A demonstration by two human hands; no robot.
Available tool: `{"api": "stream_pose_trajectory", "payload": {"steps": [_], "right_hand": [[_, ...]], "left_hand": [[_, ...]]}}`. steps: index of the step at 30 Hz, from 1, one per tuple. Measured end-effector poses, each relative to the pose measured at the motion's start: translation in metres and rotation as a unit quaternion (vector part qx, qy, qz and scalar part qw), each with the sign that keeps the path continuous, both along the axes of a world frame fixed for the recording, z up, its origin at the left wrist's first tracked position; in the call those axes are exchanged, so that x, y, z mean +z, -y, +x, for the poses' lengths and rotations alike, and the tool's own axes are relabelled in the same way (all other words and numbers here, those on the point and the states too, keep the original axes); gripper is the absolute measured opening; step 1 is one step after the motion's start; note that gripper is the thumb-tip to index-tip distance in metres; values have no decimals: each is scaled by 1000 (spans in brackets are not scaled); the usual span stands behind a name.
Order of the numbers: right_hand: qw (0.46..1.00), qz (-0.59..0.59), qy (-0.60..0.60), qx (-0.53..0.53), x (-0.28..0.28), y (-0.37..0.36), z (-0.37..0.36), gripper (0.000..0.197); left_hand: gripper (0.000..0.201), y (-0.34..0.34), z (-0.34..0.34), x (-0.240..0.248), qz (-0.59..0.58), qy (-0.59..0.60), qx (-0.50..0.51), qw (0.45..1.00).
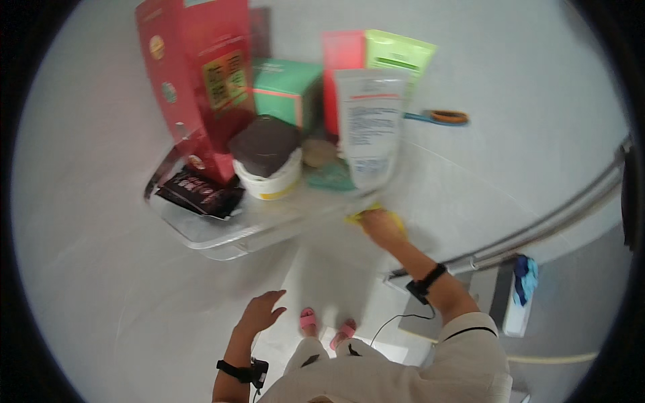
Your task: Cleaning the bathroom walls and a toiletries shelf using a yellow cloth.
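Observation:
My right hand (381,227) presses a yellow cloth (396,219) against the light wall, just under the right end of a clear shelf (201,232). The cloth shows around my fingers, which it partly hides. My left hand (261,313) hangs low on the left, holding nothing, with thumb and fingers apart. Nearest above my right hand on the shelf is a white squeeze tube (371,127). A white jar with a dark brown lid (267,158) is at the shelf's middle, beside a black packet (200,192).
A tall red box (201,87) and a green box (289,91) fill the shelf's back. Light green (400,54) and red pouches are behind the tube. A blue-handled brush (443,117) sticks out rightward. A curved metal rail (524,228) and blue cloth (524,275) are at right.

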State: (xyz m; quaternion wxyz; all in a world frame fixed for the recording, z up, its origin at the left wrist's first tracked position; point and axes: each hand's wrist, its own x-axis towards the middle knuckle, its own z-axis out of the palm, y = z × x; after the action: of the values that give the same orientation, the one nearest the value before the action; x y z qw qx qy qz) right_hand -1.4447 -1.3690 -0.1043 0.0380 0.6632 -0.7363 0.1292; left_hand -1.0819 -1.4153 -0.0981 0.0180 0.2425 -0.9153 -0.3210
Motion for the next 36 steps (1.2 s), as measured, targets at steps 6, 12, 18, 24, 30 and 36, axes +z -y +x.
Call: {"api": "stream_pose_trajectory", "payload": {"steps": [6, 12, 18, 24, 30, 36], "right_hand": [[810, -425, -296, -274, 228, -97, -59, 35], [746, -482, -306, -341, 230, -68, -52, 34], [978, -126, -165, 37, 49, -24, -14, 14], [975, -155, -147, -57, 69, -52, -6, 7], [949, -249, -192, -35, 46, -34, -11, 11], [936, -320, 135, -48, -16, -1, 45, 19]], "left_hand": [[42, 3, -25, 13, -19, -5, -17, 1000], [41, -18, -69, 21, -17, -33, -66, 997], [42, -35, -74, 20, -9, 13, -57, 998], [43, -39, 6, 37, -2, 27, 91, 995], [45, -28, 76, 44, -19, 30, 147, 988], [45, -42, 154, 63, -26, 56, 122, 991]]}}
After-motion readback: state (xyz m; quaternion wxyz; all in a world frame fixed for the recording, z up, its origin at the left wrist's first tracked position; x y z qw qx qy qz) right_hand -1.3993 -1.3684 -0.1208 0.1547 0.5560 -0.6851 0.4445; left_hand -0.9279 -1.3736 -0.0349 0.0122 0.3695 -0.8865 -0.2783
